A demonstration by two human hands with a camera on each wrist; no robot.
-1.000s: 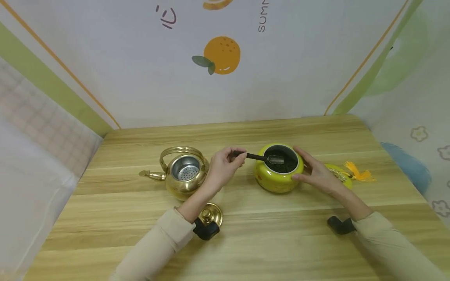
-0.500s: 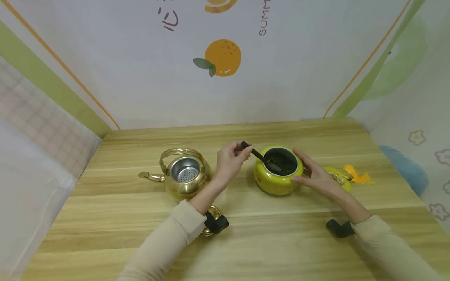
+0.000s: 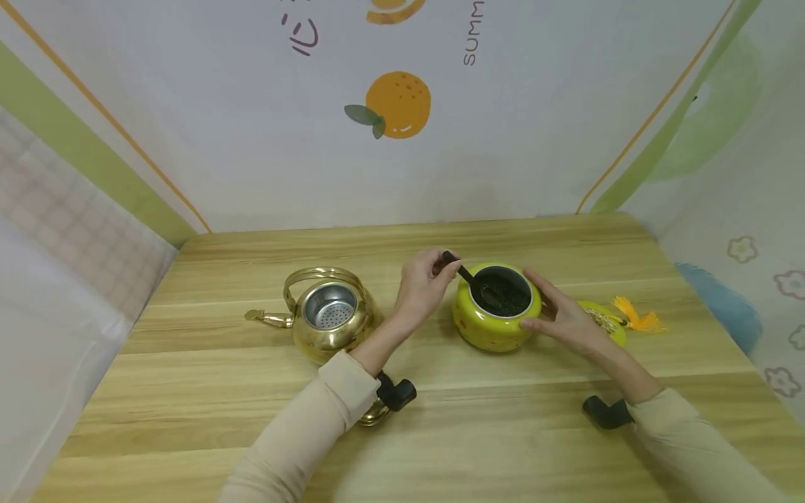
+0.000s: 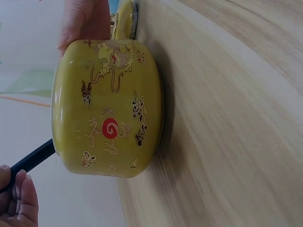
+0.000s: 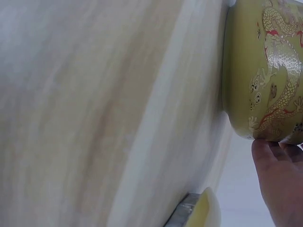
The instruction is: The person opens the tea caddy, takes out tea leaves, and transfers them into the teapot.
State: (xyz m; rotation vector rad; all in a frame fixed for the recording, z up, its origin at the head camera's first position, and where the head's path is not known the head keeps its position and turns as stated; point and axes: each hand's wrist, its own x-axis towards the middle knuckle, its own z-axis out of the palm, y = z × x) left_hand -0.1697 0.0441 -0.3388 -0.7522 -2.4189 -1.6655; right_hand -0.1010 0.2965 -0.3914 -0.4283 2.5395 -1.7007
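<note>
Wood-grain tabletop [image 3: 478, 433], backed by a pale wall cloth [image 3: 534, 133] with an orange-fruit print [image 3: 398, 105] beyond the yellow jar [image 3: 487, 330]; far to the jar's right, more pale cloth with flower prints [image 3: 791, 284]. On the tabletop, same jar, upright and uncovered, decorated with dragon motifs; inside, dark green contents [image 3: 514, 299]. Well left of the jar, gold kettle [image 3: 330, 341], also uncovered, with spout turned away from the jar and perforated strainer [image 3: 330, 314] in the mouth. Front-left of the jar, gold lid [image 3: 376, 413], partly hidden by the left sleeve [image 3: 336, 412]. Just right of the jar, yellow lid [image 3: 619, 335] with orange tassel [image 3: 636, 316]. At the jar's left side, left hand [image 3: 423, 288], closed in a pinch on a dark scoop [image 3: 467, 274], slanted down into the jar's mouth; contact with contents unclear. At the jar's right side, right hand [image 3: 568, 321], in a wide grip with thumb and fingers around the shoulder.
</note>
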